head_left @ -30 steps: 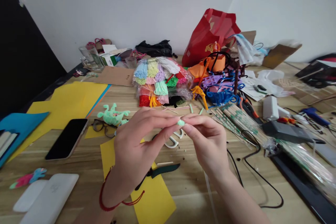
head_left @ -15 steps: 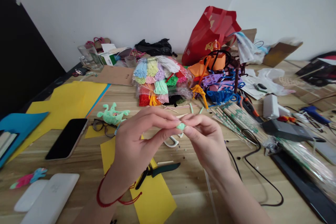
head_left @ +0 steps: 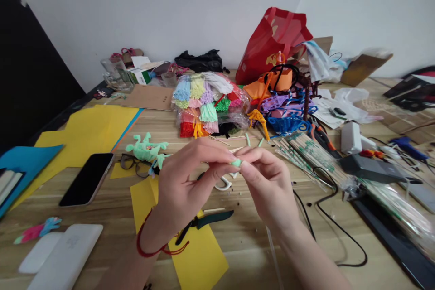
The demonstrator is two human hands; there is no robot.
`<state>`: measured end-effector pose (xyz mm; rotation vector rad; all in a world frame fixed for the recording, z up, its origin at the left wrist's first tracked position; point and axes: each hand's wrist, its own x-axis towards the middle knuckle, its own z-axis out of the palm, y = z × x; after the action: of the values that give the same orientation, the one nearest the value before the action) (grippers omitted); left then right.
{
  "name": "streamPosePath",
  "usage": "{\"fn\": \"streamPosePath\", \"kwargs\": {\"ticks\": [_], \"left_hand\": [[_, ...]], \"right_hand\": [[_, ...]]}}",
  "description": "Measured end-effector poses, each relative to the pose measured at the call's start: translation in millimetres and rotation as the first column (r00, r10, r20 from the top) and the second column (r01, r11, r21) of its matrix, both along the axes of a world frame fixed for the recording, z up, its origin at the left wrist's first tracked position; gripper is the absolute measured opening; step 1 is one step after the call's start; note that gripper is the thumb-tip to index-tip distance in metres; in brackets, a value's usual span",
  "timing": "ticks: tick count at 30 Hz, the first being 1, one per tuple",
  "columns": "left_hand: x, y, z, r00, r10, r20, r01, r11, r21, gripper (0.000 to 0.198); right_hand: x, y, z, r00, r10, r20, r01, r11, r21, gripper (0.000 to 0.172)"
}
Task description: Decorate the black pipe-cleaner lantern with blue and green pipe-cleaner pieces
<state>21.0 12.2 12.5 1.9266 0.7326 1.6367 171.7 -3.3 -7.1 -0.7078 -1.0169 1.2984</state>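
Both hands meet above the middle of the wooden table (head_left: 244, 240). My left hand (head_left: 185, 186), with a red string bracelet at the wrist, pinches a small mint-green fuzzy piece (head_left: 235, 162) between thumb and fingers. My right hand (head_left: 270, 186) pinches the same piece from the other side, fingers curled. Under the hands lie white-handled scissors (head_left: 222, 184), black-handled pliers (head_left: 204, 223) and a yellow paper sheet (head_left: 200, 253). A mint-green pipe-cleaner figure (head_left: 146, 148) lies just left of the hands.
A clear bag of coloured pipe cleaners (head_left: 207, 104), a red bag (head_left: 272, 43) and loose pipe cleaners (head_left: 288, 115) fill the back. A phone (head_left: 87, 179) and glasses (head_left: 131, 164) lie left; wooden skewers (head_left: 312, 156), a black cable (head_left: 326, 217) and a glue gun (head_left: 406, 149) right.
Both hands shifted slightly right and the left wrist turned a little; they still pinch the mint-green piece between them. The rest of the table looks the same.
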Motion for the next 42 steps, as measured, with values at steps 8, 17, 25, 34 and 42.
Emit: {"fn": "streamPosePath", "kwargs": {"ticks": [8, 17, 25, 34, 42], "left_hand": [[7, -2, -4.9, 1.000, 0.026, 0.005, -0.026, 0.998, 0.049, 0.016], [7, 2, -4.0, 0.991, -0.036, 0.132, 0.049, 0.994, -0.096, 0.010], [0, 11, -1.6, 0.977, -0.079, 0.200, 0.155, 0.905, -0.396, 0.007], [-4, 16, -3.2, 0.985, -0.032, 0.168, 0.104, 0.893, -0.438, 0.020], [-7, 22, -7.0, 0.990, -0.027, 0.140, 0.083, 0.906, -0.414, 0.013]], "right_hand": [[-2, -3, 1.9, 0.999, -0.052, 0.001, 0.052, 0.997, 0.056, 0.006], [-6, -3, 4.5, 0.999, 0.023, -0.042, -0.026, 0.998, -0.065, 0.012], [68, 26, -4.5, 0.666, -0.163, 0.728, 0.064, 0.985, 0.161, 0.035], [137, 18, -114.0, 0.280, -0.044, 0.959, 0.200, 0.980, -0.013, 0.063], [133, 9, -92.8, 0.640, -0.137, 0.756, 0.156, 0.987, 0.047, 0.057]]}}
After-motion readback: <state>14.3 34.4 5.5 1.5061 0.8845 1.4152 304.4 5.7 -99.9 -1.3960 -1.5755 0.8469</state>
